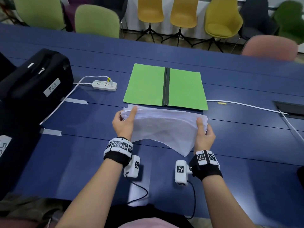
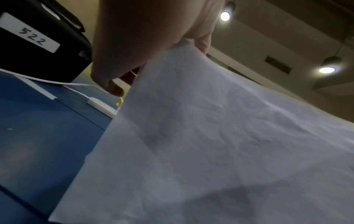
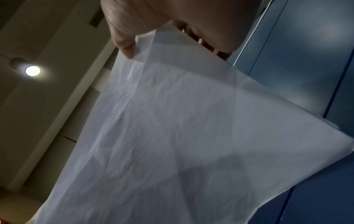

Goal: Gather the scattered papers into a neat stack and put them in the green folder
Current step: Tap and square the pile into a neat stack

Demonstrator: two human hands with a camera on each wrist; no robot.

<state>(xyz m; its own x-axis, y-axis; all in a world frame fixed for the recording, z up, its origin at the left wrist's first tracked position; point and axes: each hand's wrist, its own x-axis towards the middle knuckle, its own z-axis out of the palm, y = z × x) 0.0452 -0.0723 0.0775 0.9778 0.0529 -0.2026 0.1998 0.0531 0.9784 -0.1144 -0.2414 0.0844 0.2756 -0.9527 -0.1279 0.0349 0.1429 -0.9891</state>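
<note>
A stack of white papers [image 1: 162, 127] is lifted off the blue table, sagging towards me. My left hand [image 1: 125, 120] grips its left edge, thumb on top. My right hand [image 1: 204, 133] grips the right edge the same way. The sheets' edges look fanned and uneven at both ends. The green folder [image 1: 148, 85] lies open and flat just beyond the papers, black spine in the middle. In the left wrist view the papers [image 2: 210, 144] fill the frame under my left hand [image 2: 138, 45]. In the right wrist view the papers [image 3: 172, 136] hang below my right hand [image 3: 145, 21].
A black case [image 1: 36, 81] labelled 522 stands at the left. A white power strip [image 1: 104, 85] with its cable lies left of the folder. Another white cable [image 1: 246, 105] runs right to a table hatch [image 1: 291, 107]. Chairs line the far side.
</note>
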